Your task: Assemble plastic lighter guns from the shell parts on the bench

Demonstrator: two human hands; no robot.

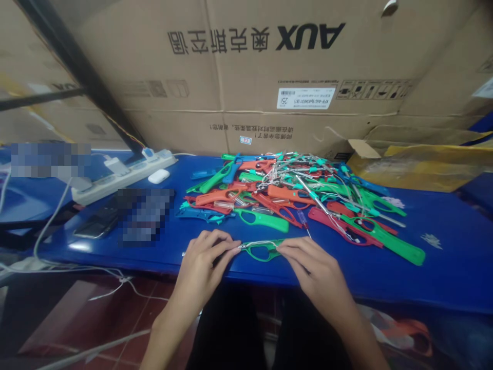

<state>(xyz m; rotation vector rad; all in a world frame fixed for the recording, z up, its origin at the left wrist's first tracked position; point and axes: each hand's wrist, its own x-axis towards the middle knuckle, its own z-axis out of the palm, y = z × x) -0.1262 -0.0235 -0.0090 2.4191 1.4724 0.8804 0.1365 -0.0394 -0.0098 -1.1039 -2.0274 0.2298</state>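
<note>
Both my hands hold one green plastic handle piece with a thin wire along its top, just above the near edge of the blue table. My left hand pinches its left end, fingers closed. My right hand grips its right end, fingers closed too. Behind it lies a big pile of green, red, orange and blue handle pieces with wires.
A white power strip with plugs, a small white case and a dark phone lie on the left. Large cardboard boxes wall off the back. A yellow bag sits at the right.
</note>
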